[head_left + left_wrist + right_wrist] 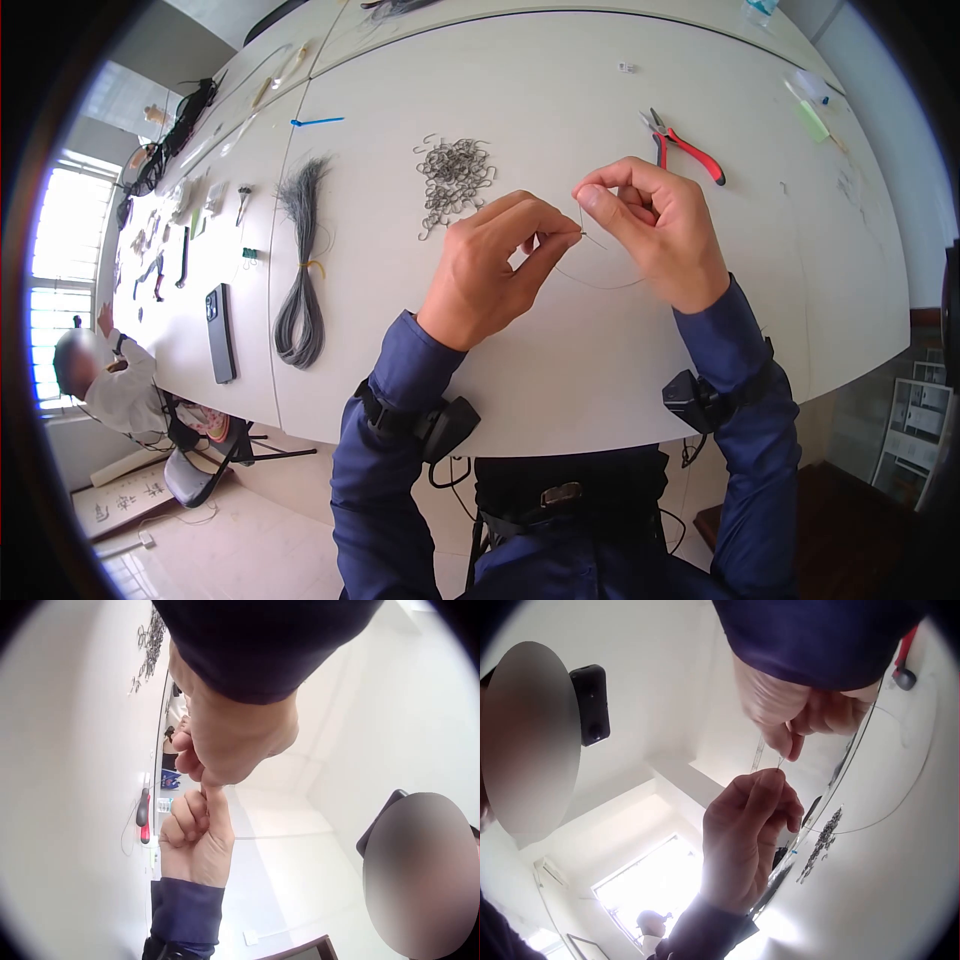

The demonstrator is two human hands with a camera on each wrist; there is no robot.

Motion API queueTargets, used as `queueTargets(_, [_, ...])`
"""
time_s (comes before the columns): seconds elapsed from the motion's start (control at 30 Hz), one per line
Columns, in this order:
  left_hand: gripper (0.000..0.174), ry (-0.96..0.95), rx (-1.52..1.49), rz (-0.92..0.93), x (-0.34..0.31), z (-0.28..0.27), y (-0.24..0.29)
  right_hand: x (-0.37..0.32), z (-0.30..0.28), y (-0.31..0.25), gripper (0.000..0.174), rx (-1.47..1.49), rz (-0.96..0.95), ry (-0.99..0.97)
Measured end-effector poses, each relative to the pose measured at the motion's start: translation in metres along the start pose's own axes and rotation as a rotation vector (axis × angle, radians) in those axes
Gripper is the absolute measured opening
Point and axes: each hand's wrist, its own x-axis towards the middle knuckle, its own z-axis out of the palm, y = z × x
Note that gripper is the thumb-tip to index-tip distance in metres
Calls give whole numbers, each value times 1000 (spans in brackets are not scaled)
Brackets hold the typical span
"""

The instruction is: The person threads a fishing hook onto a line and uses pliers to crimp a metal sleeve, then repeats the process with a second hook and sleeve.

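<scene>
My left hand [490,268] and right hand [668,235] are close together over the white table. Between the left thumb and forefinger a thin grey line [600,286] is pinched, with a tiny dark tip showing at the fingertips; whatever else they hold is hidden. Thumb and forefinger of the right hand pinch a short stretch of the line, drawn up from the left fingertips. A loose loop of it curves below the hands, and in the right wrist view the line [900,804] arcs wide. Beyond the left hand lies a pile of curved metal hooks [455,180].
Red-handled pliers [685,152] lie past the right hand. To the left are a tied bundle of grey strands [300,300], a black phone [220,333] and a blue strip [318,121]. Another person [120,375] sits at the table's far left.
</scene>
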Motion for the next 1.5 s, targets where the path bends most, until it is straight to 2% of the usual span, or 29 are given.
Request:
queueTargets(0.13, [8,47,-53,6,0,-1,2,3,2,4,23,251,143,-56])
queueTargets(0.23, [7,111,-106,-45,-1,-2,0,1,9,1,21,269,204,-69])
queueTargets(0.3, [5,148,-137,-128,-2,-4,0,-2,11,0,16,174,156,-70])
queueTargets(0.43, [3,231,-86,-160,0,-5,-2,-14,19,-13,7,-147,-25,-19])
queueTargets(0.5, [4,239,-51,-160,0,-4,-3,-16,22,-15,6,-232,-231,19])
queueTargets(0.53, [4,209,-10,-146,0,-5,-3,-16,23,-16,6,-274,-333,40])
queueTargets(0.63, [7,92,72,-116,1,-6,-2,-15,20,-17,5,-283,-356,94])
queueTargets(0.7, [10,-9,85,-112,1,-7,2,-13,15,-18,7,-219,-261,97])
queueTargets(0.8, [11,-48,-22,10,-1,-5,6,-7,5,-10,11,-43,-81,48])
queueTargets(0.87, [12,-14,-52,33,-1,-5,9,-3,2,-3,12,127,7,-6])
queueTargets(0.97, [12,59,-65,40,-2,-6,10,0,7,5,14,293,37,-25])
queueTargets(1.07, [11,144,-66,10,-2,-6,8,-4,8,-2,13,185,84,-64])
queueTargets(1.17, [11,224,-41,-56,-1,-6,5,-12,13,-13,8,-74,-19,-13])
queueTargets(1.23, [11,270,-11,-80,0,-4,0,-15,17,-18,6,-174,-197,6])
queueTargets(1.3, [10,212,40,-72,1,-6,-2,-15,18,-20,8,-251,-336,30])
queueTargets(1.4, [10,79,89,-41,0,-6,-3,-14,13,-17,7,-247,-264,33])
queueTargets(1.5, [11,19,53,19,-2,-3,1,-8,4,-13,12,-78,-15,-36])
